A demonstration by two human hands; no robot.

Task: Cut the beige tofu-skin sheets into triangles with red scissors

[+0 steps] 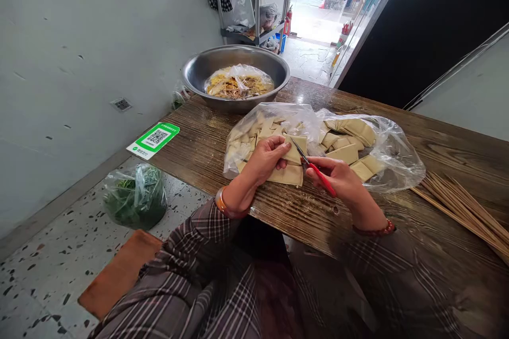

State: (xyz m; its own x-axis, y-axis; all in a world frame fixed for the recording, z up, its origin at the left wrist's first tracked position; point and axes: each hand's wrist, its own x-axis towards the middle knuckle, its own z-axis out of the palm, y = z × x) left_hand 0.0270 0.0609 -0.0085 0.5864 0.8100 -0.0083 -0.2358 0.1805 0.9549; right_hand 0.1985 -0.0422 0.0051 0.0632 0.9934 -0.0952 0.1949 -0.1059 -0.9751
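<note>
My left hand (269, 158) pinches a pale tofu-like sheet (296, 148) over the near edge of a clear plastic bag. Red-handled scissors (323, 179) are in my right hand (336, 177), their dark blades angled up and left against the sheet. Just below lies another flat pale piece (288, 175). The left plastic bag (242, 137) has many cut pale pieces in and on it. Beside it, a second clear bag (401, 161) holds larger folded pale sheets (344, 153).
A steel basin (191, 71) with a bag of yellowish food stands at the table's back. Wooden skewers (469, 209) lie right on the table (445, 151). A green QR card (155, 139) is at the left edge; a bag of greens (135, 196) sits on the floor.
</note>
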